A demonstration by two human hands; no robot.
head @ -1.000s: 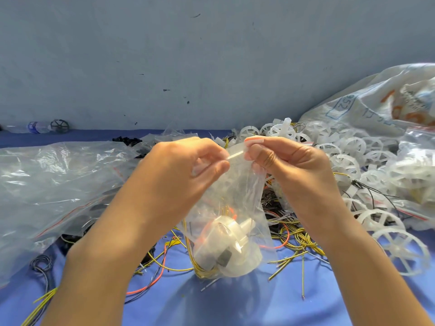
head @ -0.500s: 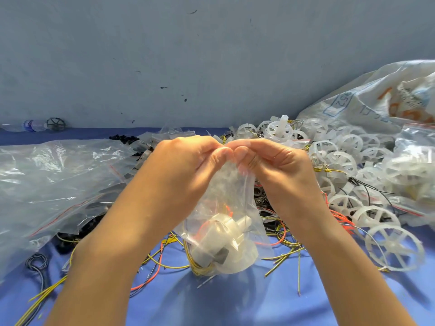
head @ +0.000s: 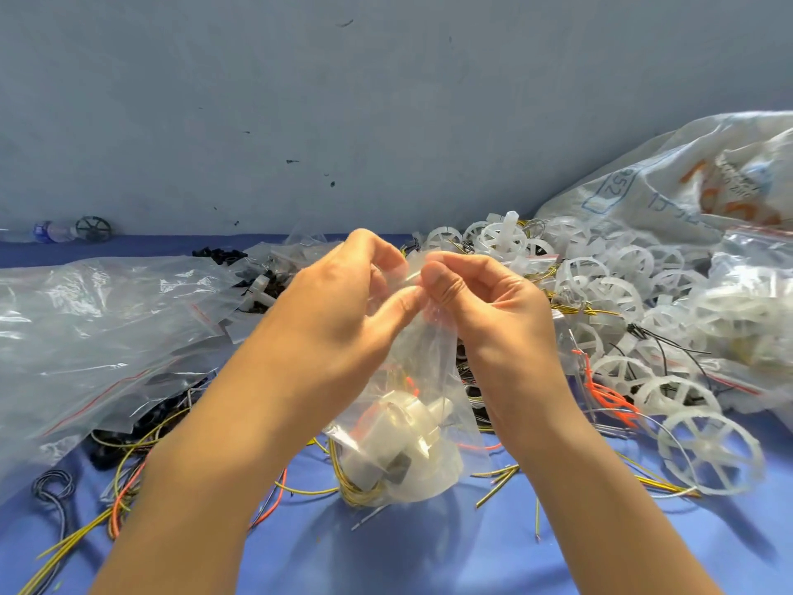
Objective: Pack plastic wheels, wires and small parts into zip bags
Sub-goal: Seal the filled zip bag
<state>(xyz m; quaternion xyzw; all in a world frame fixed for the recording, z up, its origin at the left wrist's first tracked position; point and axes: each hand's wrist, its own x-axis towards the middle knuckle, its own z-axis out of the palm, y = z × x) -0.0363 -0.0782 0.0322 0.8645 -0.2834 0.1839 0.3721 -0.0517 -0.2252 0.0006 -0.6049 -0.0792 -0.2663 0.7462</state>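
- Your left hand (head: 343, 324) and right hand (head: 489, 311) held one zip bag (head: 429, 367) by its mouth, straight in front of you. Its bottom hung low over the blue cloth (head: 386, 551).
- The fingers (head: 437, 281) of both hands were pinching the bag's top strip, thumb against forefinger. The two pinches almost met at the middle of the strip.
- That bag was already loaded: a white wheel (head: 399, 423), a bunch of yellow wires (head: 356, 491) and a small dark part (head: 399, 465) sat at its bottom. I judged the filling of it done and the closing in hand.
- Your thumbs hid most of the strip, so I could not tell whether any of it was pressed shut; perhaps part of it was.
- To your right, what looked like filled bags (head: 751, 311) lay below a sack (head: 686, 186), which suggested some packing was behind you.
- Much was left. A heap of loose wheels (head: 622, 289) lay on the right, and loose wires (head: 107, 513) were strewn on the left and under the bag. Black parts (head: 219, 253) lay by the clear bags (head: 128, 319) on the left.
- By my reckoning you were far from the end, with this bag to seal and many more to fill.
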